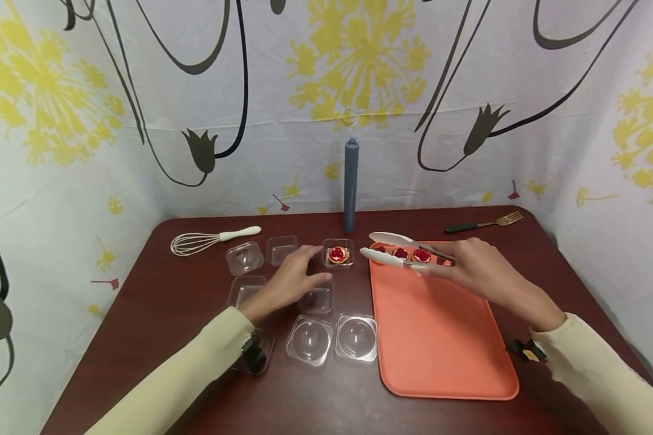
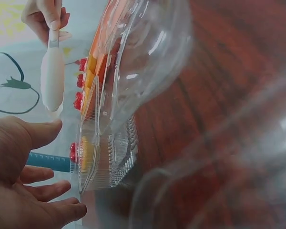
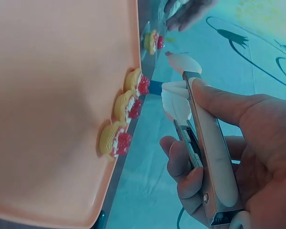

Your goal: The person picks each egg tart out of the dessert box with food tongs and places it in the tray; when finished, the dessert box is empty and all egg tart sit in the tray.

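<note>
My right hand (image 1: 476, 263) grips a pair of tongs (image 3: 209, 152) with white tips, held above the far edge of the orange tray (image 1: 441, 338). The tong tips are apart, with nothing visible between them. Three red-topped tarts (image 3: 117, 140) sit in a row on the tray beneath. Another tart (image 1: 338, 255) rests inside a clear plastic container (image 1: 329, 263) left of the tray. Beside that container is my left hand (image 1: 294, 279), its thumb and fingers spread and holding nothing. In the left wrist view, the fingers (image 2: 47, 191) come near the container's rim; whether they touch it I cannot tell.
Several clear containers and lids (image 1: 310, 339) lie around my left forearm, some partly hidden by it. A white whisk (image 1: 214, 240) lies at the back left, a fork (image 1: 484, 222) at the back right. Behind the tart's container a blue stick-like object (image 1: 350, 184) meets the wall cloth.
</note>
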A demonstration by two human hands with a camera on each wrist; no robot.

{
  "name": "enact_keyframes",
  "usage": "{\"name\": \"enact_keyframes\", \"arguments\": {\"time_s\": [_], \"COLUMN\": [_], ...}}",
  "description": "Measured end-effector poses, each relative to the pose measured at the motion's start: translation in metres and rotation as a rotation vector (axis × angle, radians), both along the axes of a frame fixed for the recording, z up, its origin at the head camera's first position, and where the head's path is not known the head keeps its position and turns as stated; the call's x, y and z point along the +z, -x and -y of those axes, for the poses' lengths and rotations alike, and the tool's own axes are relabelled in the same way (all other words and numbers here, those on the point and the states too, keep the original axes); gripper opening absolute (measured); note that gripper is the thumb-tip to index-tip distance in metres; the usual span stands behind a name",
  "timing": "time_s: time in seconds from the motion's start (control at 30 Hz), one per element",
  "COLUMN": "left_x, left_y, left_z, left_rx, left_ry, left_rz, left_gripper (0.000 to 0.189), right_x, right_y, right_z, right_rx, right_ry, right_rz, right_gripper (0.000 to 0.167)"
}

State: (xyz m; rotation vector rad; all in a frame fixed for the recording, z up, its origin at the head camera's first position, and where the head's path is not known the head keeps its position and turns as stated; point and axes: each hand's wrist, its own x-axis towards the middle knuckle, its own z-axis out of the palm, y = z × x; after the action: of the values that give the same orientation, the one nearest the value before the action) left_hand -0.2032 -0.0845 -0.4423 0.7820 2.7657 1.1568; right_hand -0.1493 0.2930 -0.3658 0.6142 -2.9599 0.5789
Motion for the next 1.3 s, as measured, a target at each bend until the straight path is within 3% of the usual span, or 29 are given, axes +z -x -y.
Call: {"name": "enact_keyframes", "arguments": {"time_s": [0.07, 0.13, 0.27, 0.3, 0.4, 0.57, 0.67, 0.9, 1.0, 1.07, 1.23, 1.3], "left_x": [-0.001, -0.017, -0.024, -0.023, -0.004, -0.007, -0.006, -0.039, -0.045, -0.04, -0.045, -0.052], "left_y": [0.005, 0.017, 0.031, 0.033, 0.027, 0.031, 0.033, 0.052, 0.055, 0.053, 0.057, 0.061], "left_z": [-0.002, -0.003, -0.008, -0.01, -0.014, -0.016, -0.019, -0.018, -0.017, -0.016, -0.016, -0.016], "left_rx": [0.009, 0.02, 0.039, 0.044, 0.049, 0.039, 0.033, 0.019, 0.018, 0.018, 0.016, 0.015], "left_ry": [-0.004, 0.008, 0.033, 0.037, 0.037, 0.096, 0.102, 0.08, 0.058, 0.085, 0.095, 0.08], "left_rz": [0.01, -0.017, 0.0, 0.01, 0.079, 0.073, 0.104, 0.059, 0.067, 0.063, 0.065, 0.067], "left_gripper": [0.074, 0.074, 0.075, 0.074, 0.074, 0.075, 0.079, 0.088, 0.086, 0.083, 0.078, 0.078], "right_x": [0.001, 0.002, 0.004, 0.004, 0.005, 0.003, 0.002, 0.0, -0.001, -0.001, 0.002, 0.003], "right_y": [0.003, 0.005, 0.009, 0.009, 0.012, 0.017, 0.019, 0.022, 0.024, 0.026, 0.031, 0.033], "right_z": [0.004, 0.007, 0.013, 0.014, 0.019, 0.026, 0.029, 0.038, 0.042, 0.045, 0.052, 0.055], "right_rx": [0.007, 0.005, -0.005, -0.009, 0.0, 0.024, 0.034, 0.055, 0.065, 0.072, 0.096, 0.105], "right_ry": [-0.011, -0.023, -0.037, -0.038, -0.042, -0.047, -0.049, -0.046, -0.053, -0.06, -0.079, -0.088], "right_rz": [-0.005, -0.006, 0.018, 0.031, 0.046, 0.04, 0.042, 0.04, 0.041, 0.032, 0.033, 0.034], "right_gripper": [0.055, 0.052, 0.051, 0.052, 0.054, 0.056, 0.056, 0.053, 0.053, 0.052, 0.05, 0.049]}}
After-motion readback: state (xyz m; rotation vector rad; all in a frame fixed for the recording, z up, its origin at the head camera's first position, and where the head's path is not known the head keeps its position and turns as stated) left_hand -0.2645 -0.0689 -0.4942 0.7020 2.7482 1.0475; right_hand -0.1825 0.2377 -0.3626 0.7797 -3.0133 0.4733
